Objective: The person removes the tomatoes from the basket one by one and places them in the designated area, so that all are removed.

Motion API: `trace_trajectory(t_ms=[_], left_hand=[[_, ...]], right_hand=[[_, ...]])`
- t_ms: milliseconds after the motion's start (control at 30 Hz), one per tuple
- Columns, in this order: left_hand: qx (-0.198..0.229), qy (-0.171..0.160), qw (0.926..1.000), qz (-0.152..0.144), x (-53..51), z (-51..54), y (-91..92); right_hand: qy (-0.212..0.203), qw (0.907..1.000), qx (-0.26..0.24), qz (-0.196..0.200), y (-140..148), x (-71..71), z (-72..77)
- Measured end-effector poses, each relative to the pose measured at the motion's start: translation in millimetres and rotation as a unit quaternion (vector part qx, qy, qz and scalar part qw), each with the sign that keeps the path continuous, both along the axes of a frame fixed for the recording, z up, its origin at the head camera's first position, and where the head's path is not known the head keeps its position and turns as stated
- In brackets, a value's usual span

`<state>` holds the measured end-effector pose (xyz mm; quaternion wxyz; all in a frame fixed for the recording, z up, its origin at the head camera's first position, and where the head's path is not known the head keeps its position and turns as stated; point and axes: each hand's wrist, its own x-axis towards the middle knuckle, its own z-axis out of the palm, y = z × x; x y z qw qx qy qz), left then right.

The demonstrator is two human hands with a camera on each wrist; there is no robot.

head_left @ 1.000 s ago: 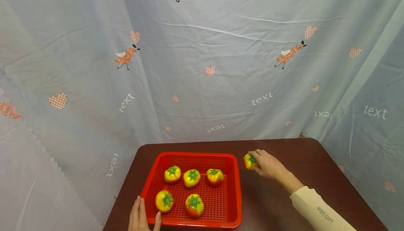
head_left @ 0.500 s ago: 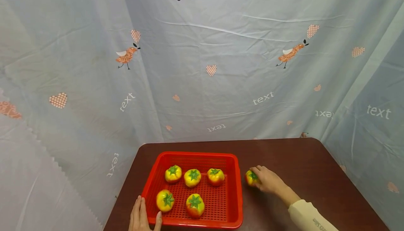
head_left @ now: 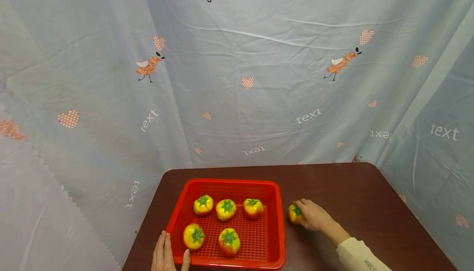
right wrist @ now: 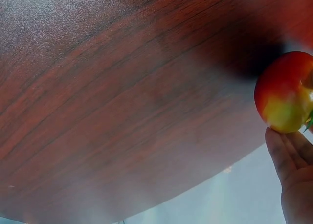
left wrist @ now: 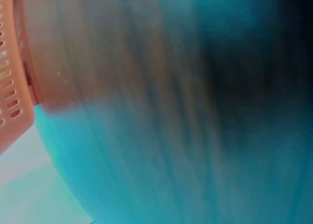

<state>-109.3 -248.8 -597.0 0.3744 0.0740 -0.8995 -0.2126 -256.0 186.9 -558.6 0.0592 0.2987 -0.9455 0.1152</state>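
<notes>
In the head view a red basket (head_left: pixel 282 230) holds several yellow-red fruits with green leafy tops, among them one (head_left: pixel 229 242) near its front. My left hand (head_left: pixel 165 254) rests at the basket's front left corner, fingers straight along the outside and thumb at the rim. To the right of the basket, my right hand (head_left: pixel 314 216) grips another such fruit (head_left: pixel 294 213) low over the table. The right wrist view shows this fruit (right wrist: pixel 283 94) touched by the fingertips of my right hand (right wrist: pixel 296 175). The left wrist view catches part of the basket (left wrist: pixel 19 97); the hand is not visible there.
The brown table (head_left: pixel 340 184) has rounded back corners. Behind it and at both sides hangs a pale blue-grey curtain (head_left: pixel 222 98) with hearts, birds and printed words.
My right hand, with the fruit in its grip, has come down and nearer to the front edge, staying right of the basket. My left hand has kept its place.
</notes>
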Motion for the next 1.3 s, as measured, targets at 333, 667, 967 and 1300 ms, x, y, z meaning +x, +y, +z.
trace_trajectory(t_ms=[333,667,967,1300], left_hand=[[-0.002,0.011,0.9999,-0.003,0.1,-1.2,-1.4],[-0.001,0.009,1.0000,0.000,-0.7,2.1,-1.1],[0.000,0.014,0.9999,-0.004,-2.1,-0.1,-2.1],[0.009,-0.014,0.9999,0.005,0.6,2.5,2.6]], right_hand=[[0.008,0.9996,-0.004,-0.027,-5.0,5.7,-4.9],[0.019,0.9992,-0.009,-0.034,-8.4,7.2,-6.4],[-0.013,0.9982,-0.016,-0.056,-9.1,7.9,-6.1],[-0.010,0.9976,-0.022,-0.065,-7.5,11.3,-10.4]])
